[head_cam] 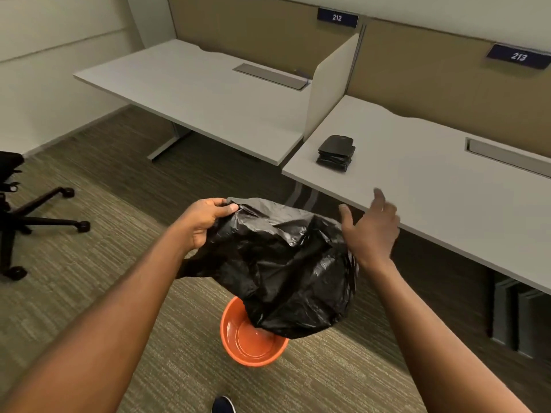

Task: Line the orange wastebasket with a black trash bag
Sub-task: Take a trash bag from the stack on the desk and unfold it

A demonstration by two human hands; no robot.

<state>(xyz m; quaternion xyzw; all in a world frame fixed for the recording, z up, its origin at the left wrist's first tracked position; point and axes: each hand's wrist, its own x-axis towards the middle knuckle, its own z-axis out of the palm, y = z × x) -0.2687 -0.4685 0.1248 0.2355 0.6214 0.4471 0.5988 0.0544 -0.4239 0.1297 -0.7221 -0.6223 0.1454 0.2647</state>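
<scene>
While a shoe tip [222, 404] shows nearest the viewer, two bare forearms reach forward over striped carpet [74, 293]. Below and between the hands, an orange bin [238, 341] stands upright on the floor, its inside bare. A black bag [280, 263] billows above it, puffed with air, its lowest fold hanging over the bin's far rim; whether it touches the rim cannot be told. The left hand [205, 222] pinches the bag's top edge between thumb and fingers. The right hand [372, 231] is spread wide, palm toward the bag, just beside its right side and gripping nothing. Beyond the right hand, a stack of folded bags [336, 153] lies on a white desk [432, 189]. Left of the left hand sits a black chair base [38, 216]. Farthest back, a second desk [193, 93] stands past the left hand, with signs 212 [337, 17] and 213 [518, 56] above.
</scene>
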